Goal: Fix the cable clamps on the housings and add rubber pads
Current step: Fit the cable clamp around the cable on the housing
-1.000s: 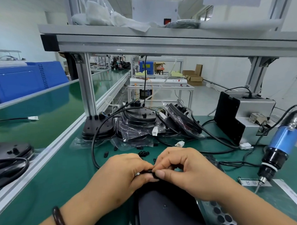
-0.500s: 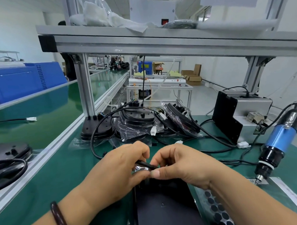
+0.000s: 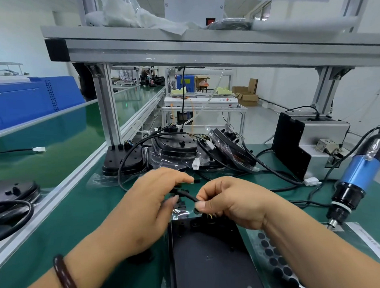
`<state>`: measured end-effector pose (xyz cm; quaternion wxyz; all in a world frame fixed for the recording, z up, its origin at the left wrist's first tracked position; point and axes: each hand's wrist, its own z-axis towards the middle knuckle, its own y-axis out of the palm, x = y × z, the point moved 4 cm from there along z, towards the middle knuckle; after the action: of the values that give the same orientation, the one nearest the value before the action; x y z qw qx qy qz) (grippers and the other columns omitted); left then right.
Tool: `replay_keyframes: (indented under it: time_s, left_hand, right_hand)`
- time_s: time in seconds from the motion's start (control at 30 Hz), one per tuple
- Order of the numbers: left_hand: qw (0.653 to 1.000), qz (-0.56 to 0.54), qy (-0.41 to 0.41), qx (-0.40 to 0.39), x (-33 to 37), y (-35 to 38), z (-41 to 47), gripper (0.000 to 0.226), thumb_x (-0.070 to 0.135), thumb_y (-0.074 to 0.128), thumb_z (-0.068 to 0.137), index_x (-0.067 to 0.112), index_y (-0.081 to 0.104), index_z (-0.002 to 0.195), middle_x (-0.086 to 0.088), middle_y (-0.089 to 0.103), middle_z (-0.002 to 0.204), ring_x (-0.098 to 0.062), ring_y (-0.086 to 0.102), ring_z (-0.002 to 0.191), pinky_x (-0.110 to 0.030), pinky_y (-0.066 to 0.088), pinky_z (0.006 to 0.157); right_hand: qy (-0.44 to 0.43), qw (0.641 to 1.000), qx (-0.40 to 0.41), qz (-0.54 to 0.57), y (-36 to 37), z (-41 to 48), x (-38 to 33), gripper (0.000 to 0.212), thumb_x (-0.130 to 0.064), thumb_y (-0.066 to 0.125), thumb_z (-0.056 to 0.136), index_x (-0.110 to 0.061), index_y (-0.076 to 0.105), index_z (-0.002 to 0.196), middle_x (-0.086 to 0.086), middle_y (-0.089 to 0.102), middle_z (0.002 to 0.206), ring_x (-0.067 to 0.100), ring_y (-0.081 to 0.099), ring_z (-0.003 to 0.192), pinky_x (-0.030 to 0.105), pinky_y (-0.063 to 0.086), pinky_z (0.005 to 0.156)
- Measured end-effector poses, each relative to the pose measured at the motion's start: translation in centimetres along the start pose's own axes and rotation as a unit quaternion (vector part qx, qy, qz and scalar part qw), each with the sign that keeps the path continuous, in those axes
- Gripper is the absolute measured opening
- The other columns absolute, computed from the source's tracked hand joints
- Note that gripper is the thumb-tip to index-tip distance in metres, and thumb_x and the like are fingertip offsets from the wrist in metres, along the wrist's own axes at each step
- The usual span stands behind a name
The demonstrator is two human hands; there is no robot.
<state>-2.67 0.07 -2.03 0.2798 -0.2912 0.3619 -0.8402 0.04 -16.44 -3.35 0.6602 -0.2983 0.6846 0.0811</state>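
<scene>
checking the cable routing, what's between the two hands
In the head view, a short stretch of black cable spans from the left hand to the right hand.

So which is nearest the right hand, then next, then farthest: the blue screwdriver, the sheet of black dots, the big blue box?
From the right hand, in the head view:
1. Sheet of black dots, just under the wrist.
2. Blue screwdriver, out to the right.
3. Big blue box, far back on the left.
</scene>
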Motion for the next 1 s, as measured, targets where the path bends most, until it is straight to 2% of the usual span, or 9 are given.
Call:
replay_keyframes:
  time_s: [0.1, 0.27, 0.37, 0.5, 0.63, 0.73, 0.83, 0.93, 1.0]
  left_hand:
    - [0.999, 0.023, 0.021, -0.044, 0.4, 0.5, 0.1, 0.042, 0.019, 0.061, 0.084, 0.043, 0.052, 0.117, 0.032, 0.054, 0.109, 0.010, 0.047, 0.103, -0.019, 0.037, 0.092]
    - [0.994, -0.038, -0.016, -0.100, 0.0, 1.2, 0.0, 0.034, 0.023, 0.064, 0.086, 0.044, 0.052, 0.109, 0.027, 0.061, 0.099, 0.010, 0.055, 0.091, -0.018, 0.047, 0.081]
    - [0.989, -0.079, -0.035, -0.124, 0.2, 1.4, -0.4, 0.032, 0.022, 0.063, 0.084, 0.043, 0.050, 0.105, 0.027, 0.063, 0.097, 0.007, 0.058, 0.089, -0.018, 0.049, 0.079]
    - [0.972, -0.139, -0.062, -0.176, 0.1, 1.6, -1.0, 0.041, 0.015, 0.052, 0.078, 0.043, 0.045, 0.107, 0.020, 0.064, 0.103, -0.005, 0.060, 0.098, -0.033, 0.050, 0.087]
    - [0.939, -0.274, -0.121, -0.168, -0.1, 2.3, -0.9, 0.027, 0.026, 0.055, 0.081, 0.041, 0.052, 0.104, 0.010, 0.069, 0.101, -0.019, 0.063, 0.096, -0.046, 0.049, 0.089]
    - [0.915, -0.335, -0.167, -0.150, -0.5, 3.1, -0.4, 0.017, 0.030, 0.057, 0.082, 0.035, 0.061, 0.098, -0.001, 0.071, 0.092, -0.016, 0.063, 0.085, -0.043, 0.050, 0.086]
    - [0.894, -0.377, -0.201, -0.138, -0.8, 3.8, 0.0, 0.014, 0.016, 0.059, 0.090, 0.026, 0.069, 0.091, 0.005, 0.071, 0.080, -0.003, 0.059, 0.074, -0.020, 0.047, 0.071]
    - [0.875, -0.399, -0.236, -0.138, -0.8, 4.3, 0.5, 0.016, 0.008, 0.057, 0.092, 0.018, 0.070, 0.092, 0.004, 0.072, 0.077, -0.002, 0.059, 0.070, -0.014, 0.046, 0.068]
    - [0.870, -0.404, -0.247, -0.135, -0.7, 4.4, 0.7, 0.013, 0.008, 0.058, 0.091, 0.016, 0.068, 0.092, 0.002, 0.070, 0.073, -0.005, 0.058, 0.068, -0.018, 0.045, 0.068]
  right_hand:
    - [0.012, 1.000, -0.021, 0.002, -0.1, 0.3, 0.0, 0.024, 0.004, 0.061, 0.086, -0.011, 0.055, 0.068, 0.004, 0.045, 0.064, 0.009, 0.038, 0.056, 0.021, 0.028, 0.056]
    - [0.017, 0.994, -0.084, -0.061, 0.6, 0.4, -0.6, 0.013, -0.008, 0.067, 0.073, 0.001, 0.057, 0.076, 0.005, 0.043, 0.064, 0.006, 0.037, 0.054, 0.016, 0.029, 0.052]
    - [0.034, 0.991, -0.105, -0.079, 0.8, 0.7, -1.0, 0.012, -0.001, 0.068, 0.076, -0.004, 0.057, 0.070, 0.005, 0.043, 0.064, 0.007, 0.037, 0.054, 0.020, 0.027, 0.054]
    - [0.070, 0.983, -0.114, -0.129, 0.7, 1.1, -1.2, 0.017, 0.000, 0.069, 0.080, -0.009, 0.059, 0.068, -0.001, 0.045, 0.056, 0.008, 0.032, 0.053, 0.026, 0.020, 0.054]
    - [0.053, 0.993, -0.073, -0.082, 0.4, 0.6, -0.6, 0.024, 0.003, 0.069, 0.080, -0.012, 0.060, 0.064, -0.002, 0.050, 0.058, 0.007, 0.041, 0.054, 0.018, 0.031, 0.055]
    - [-0.010, 0.998, -0.014, -0.057, 0.4, -0.3, -0.2, 0.019, 0.003, 0.073, 0.079, -0.012, 0.061, 0.080, 0.003, 0.059, 0.074, 0.010, 0.050, 0.065, 0.018, 0.041, 0.062]
    - [-0.123, 0.980, 0.097, -0.123, 0.4, -1.4, 0.3, 0.025, -0.010, 0.079, 0.076, -0.022, 0.060, 0.087, -0.007, 0.063, 0.076, 0.007, 0.051, 0.065, 0.017, 0.043, 0.062]
    - [-0.283, 0.904, 0.219, -0.234, 0.9, -2.7, 0.4, 0.013, -0.021, 0.079, 0.076, -0.028, 0.069, 0.082, -0.013, 0.068, 0.078, 0.000, 0.058, 0.068, 0.017, 0.047, 0.066]
    - [-0.353, 0.856, 0.240, -0.291, 1.4, -3.3, 0.4, 0.005, -0.023, 0.075, 0.078, -0.023, 0.077, 0.083, -0.015, 0.072, 0.083, 0.000, 0.065, 0.079, 0.026, 0.052, 0.073]
